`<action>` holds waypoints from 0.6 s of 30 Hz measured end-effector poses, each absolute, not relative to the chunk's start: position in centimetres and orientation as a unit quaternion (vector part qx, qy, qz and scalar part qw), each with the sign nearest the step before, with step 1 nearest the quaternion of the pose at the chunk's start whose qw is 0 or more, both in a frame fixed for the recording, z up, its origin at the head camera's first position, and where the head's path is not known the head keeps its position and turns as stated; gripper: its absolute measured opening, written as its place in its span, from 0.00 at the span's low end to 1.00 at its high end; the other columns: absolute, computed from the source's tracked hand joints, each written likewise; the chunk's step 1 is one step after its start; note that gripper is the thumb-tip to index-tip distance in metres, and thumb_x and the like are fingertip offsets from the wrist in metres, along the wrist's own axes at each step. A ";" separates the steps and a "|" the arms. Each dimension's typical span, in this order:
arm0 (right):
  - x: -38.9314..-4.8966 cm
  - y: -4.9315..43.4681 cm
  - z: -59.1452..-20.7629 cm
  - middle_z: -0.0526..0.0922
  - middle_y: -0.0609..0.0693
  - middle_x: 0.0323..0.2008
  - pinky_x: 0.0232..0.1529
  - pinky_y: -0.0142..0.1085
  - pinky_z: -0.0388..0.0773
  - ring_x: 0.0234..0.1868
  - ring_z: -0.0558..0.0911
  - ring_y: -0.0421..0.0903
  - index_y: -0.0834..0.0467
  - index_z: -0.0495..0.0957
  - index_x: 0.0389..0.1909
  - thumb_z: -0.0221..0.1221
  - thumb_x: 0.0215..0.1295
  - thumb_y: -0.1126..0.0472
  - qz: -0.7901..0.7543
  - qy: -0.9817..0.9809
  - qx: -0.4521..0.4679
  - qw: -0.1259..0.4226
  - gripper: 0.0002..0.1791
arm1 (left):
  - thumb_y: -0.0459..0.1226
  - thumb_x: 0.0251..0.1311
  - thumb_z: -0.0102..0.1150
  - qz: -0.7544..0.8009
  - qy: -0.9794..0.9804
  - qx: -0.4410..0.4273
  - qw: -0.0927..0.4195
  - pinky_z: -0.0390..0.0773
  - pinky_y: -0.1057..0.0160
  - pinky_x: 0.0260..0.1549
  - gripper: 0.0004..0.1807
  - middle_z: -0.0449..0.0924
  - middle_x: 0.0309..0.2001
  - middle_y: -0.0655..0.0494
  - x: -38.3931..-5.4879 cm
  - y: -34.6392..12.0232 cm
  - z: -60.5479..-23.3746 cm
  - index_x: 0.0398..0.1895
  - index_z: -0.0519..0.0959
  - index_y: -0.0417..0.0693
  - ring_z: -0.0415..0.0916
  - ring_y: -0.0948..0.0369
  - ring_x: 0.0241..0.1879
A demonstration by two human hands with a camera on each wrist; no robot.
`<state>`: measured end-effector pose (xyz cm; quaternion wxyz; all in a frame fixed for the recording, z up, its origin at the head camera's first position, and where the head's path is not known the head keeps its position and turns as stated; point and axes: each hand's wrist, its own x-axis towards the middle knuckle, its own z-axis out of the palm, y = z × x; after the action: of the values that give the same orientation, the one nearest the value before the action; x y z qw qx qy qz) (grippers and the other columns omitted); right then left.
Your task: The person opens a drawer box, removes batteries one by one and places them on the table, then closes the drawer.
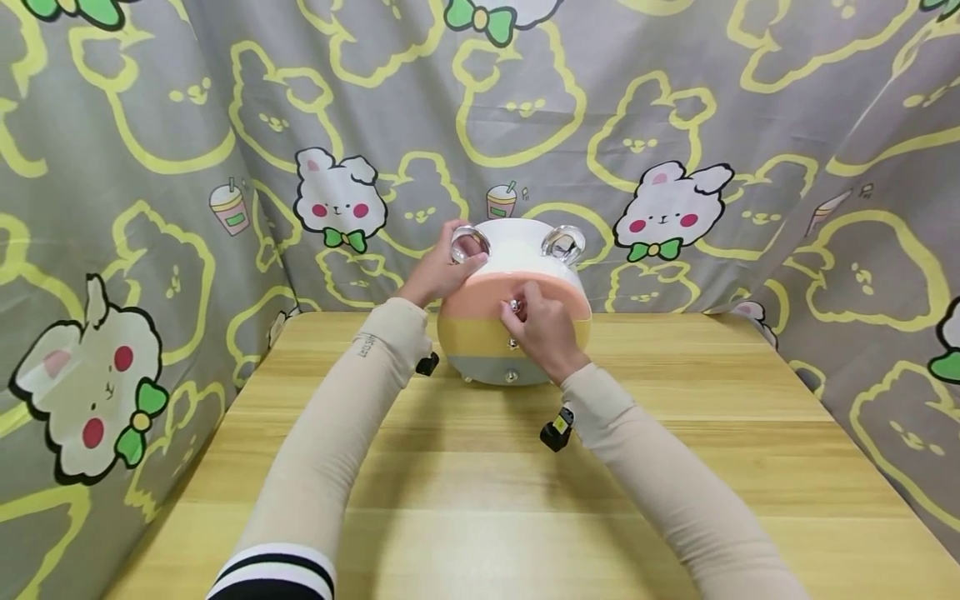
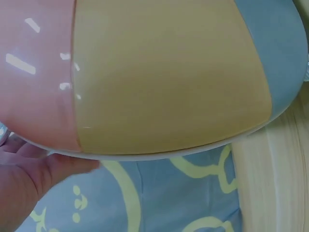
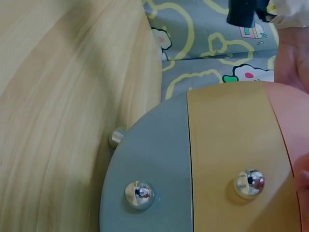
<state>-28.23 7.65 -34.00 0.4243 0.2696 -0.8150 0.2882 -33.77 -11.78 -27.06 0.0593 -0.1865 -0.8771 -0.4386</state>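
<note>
A small rounded drawer cabinet [image 1: 513, 242] stands on the wooden table, with a white shell and two silver ring-shaped ears on top. Its front has a pink top drawer [image 1: 480, 296], a yellow middle drawer [image 2: 169, 87] and a grey-blue bottom drawer [image 3: 149, 159], each with a round silver knob. My left hand [image 1: 441, 265] grips the cabinet's upper left side by the left ear [image 1: 470, 243], thumb in front. My right hand [image 1: 547, 329] pinches the pink drawer's knob [image 1: 515, 306] between thumb and fingers. No gap shows around the pink drawer.
The wooden table [image 1: 480, 517] stretches in front of the cabinet and to both sides. A grey curtain [image 1: 420, 108] with yellow outlines and white rabbits hangs close behind it and along both sides. Each wrist wears a small black camera [image 1: 557, 429].
</note>
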 end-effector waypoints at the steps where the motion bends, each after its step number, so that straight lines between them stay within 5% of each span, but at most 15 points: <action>1: -28.3 7.7 -34.0 0.78 0.52 0.19 0.13 0.33 0.70 0.13 0.73 0.43 0.63 0.71 0.31 0.65 0.58 0.63 0.285 -0.814 0.269 0.428 0.11 | 0.51 0.64 0.57 -0.434 -0.880 -0.183 0.054 0.66 0.49 0.58 0.40 0.71 0.57 0.36 -33.8 -11.7 -26.9 0.73 0.48 0.56 0.69 0.44 0.57; 18: -27.3 8.0 -33.9 0.76 0.50 0.18 0.13 0.35 0.68 0.13 0.72 0.42 0.61 0.69 0.27 0.65 0.55 0.62 0.284 -0.810 0.273 0.434 0.12 | 0.53 0.65 0.55 -0.430 -0.887 -0.169 0.021 0.63 0.49 0.61 0.43 0.68 0.60 0.34 -33.4 -11.7 -26.4 0.74 0.41 0.60 0.67 0.45 0.60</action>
<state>-27.32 8.00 -33.87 0.4344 0.2728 -0.8100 0.2843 -33.36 -11.69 -26.44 0.0212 -0.1694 -0.8867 -0.4297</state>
